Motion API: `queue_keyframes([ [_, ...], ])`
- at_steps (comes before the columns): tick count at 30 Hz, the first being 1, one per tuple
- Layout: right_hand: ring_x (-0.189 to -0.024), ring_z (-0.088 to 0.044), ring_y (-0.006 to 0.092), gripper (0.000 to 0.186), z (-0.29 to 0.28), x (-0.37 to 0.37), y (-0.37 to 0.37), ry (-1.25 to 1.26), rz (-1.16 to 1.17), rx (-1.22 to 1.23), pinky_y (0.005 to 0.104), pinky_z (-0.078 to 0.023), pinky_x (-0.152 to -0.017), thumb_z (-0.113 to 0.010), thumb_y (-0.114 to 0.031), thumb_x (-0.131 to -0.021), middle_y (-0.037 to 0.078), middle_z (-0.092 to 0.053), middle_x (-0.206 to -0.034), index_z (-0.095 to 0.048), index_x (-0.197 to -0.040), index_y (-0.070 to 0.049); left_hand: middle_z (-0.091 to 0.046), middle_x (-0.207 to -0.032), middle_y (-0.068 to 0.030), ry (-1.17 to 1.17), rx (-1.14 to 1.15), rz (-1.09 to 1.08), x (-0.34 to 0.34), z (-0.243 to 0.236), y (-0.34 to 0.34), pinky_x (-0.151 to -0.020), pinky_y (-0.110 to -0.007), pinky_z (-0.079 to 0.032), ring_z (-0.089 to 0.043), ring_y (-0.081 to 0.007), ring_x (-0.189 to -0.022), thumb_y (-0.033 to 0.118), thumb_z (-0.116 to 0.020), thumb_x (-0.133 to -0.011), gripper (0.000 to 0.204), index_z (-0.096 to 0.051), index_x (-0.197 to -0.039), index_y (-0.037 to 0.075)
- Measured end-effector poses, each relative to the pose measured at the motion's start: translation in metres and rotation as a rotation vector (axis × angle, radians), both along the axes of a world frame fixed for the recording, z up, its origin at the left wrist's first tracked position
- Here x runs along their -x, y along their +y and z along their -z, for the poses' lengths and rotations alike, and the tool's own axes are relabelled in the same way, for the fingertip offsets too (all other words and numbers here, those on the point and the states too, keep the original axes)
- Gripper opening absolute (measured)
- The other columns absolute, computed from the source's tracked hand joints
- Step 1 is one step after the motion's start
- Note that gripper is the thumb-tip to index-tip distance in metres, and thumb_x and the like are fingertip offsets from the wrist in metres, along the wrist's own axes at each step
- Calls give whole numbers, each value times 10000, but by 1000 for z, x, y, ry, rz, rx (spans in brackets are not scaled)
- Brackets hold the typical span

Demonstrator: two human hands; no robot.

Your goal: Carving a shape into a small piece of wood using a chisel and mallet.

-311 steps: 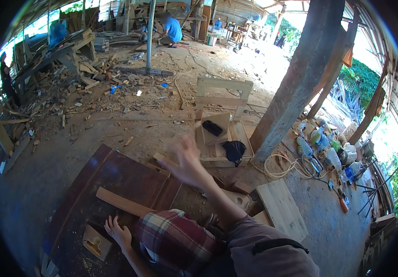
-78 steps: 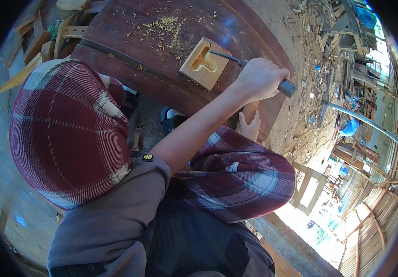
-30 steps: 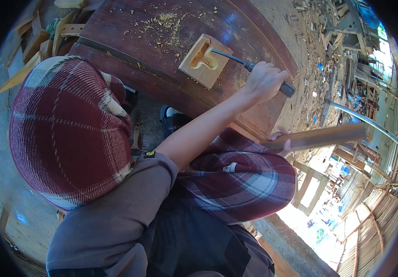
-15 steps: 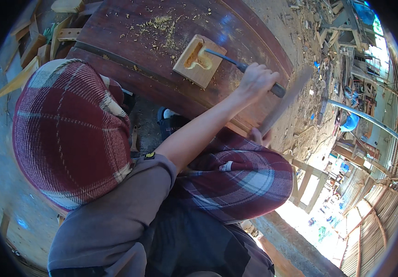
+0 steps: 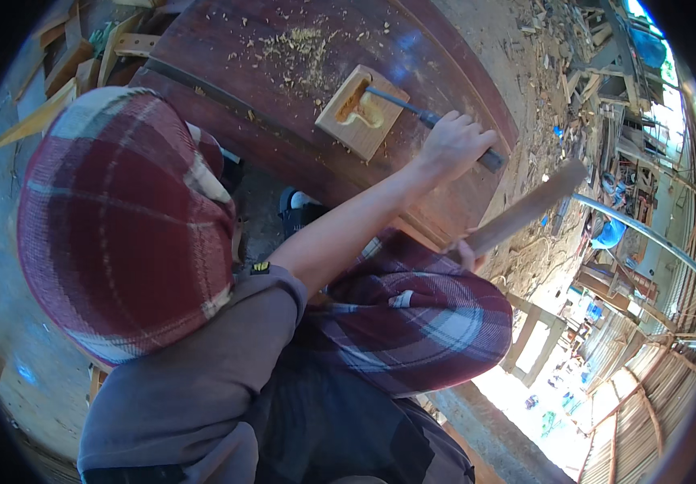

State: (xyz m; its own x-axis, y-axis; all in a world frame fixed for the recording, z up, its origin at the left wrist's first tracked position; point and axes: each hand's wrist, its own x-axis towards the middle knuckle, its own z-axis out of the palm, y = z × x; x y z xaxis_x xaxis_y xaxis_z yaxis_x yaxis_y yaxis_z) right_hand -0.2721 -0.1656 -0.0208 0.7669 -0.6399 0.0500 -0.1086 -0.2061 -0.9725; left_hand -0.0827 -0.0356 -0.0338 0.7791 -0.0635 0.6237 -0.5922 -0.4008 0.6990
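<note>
My left hand [image 5: 456,147] is closed around the handle of a chisel [image 5: 396,101], which slants down to the left. Its dark blade ends inside a carved hollow in a small pale wooden block [image 5: 360,144]. The block lies flat on a dark reddish wooden surface [image 5: 239,68]. Nearer to me, my right hand [image 5: 466,254] grips a flat wooden stick [image 5: 529,209] by its lower end. That stick points up to the right, apart from the chisel's handle end. My knee in plaid cloth hides most of the right forearm.
Wood shavings [image 5: 299,50] are scattered beyond the block. Offcuts of wood [image 5: 69,68] are heaped at the far left. My plaid-covered legs [image 5: 122,218] flank the work. On the right lie ground littered with scraps [image 5: 545,89] and a long pale pipe [image 5: 646,234].
The wooden stick has swung down and to the right, away from the chisel's handle end. My left hand keeps its hold on the chisel, and the blade still rests in the hollow.
</note>
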Motion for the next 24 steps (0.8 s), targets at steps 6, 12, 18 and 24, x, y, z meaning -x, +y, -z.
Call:
queue_keyframes([
  [6,-518,-525,168,394,-22,-2,20,59,-63,-143,281,-444,-505,-614,-56,-724,85,-528,-634,-490,-1092,5,-558,-673,3,-42,4,63,9,-15,3,-677,-327,-414,-585,-186,-728,141,-602,-715,88,-569,-794,160],
  [12,-508,-525,165,385,-12,0,11,168,-179,-63,280,-440,-494,-619,-48,-728,82,-532,-635,-492,-1088,0,-554,-672,0,-17,17,66,11,-10,3,-677,-328,-414,-577,-187,-713,142,-609,-708,85,-567,-782,155],
  [18,-516,-525,160,400,-16,-1,14,98,-183,-136,283,-445,-491,-614,-45,-728,82,-532,-633,-478,-1101,2,-550,-678,-2,-21,51,34,10,-7,1,-677,-329,-413,-577,-188,-719,142,-605,-715,80,-570,-785,160],
  [24,-514,-523,160,401,-19,0,15,115,-193,-119,282,-454,-497,-610,-45,-728,84,-538,-645,-477,-1104,-4,-545,-681,-3,-7,44,20,13,-4,-3,-668,-327,-403,-574,-188,-728,136,-605,-719,92,-562,-797,160],
])
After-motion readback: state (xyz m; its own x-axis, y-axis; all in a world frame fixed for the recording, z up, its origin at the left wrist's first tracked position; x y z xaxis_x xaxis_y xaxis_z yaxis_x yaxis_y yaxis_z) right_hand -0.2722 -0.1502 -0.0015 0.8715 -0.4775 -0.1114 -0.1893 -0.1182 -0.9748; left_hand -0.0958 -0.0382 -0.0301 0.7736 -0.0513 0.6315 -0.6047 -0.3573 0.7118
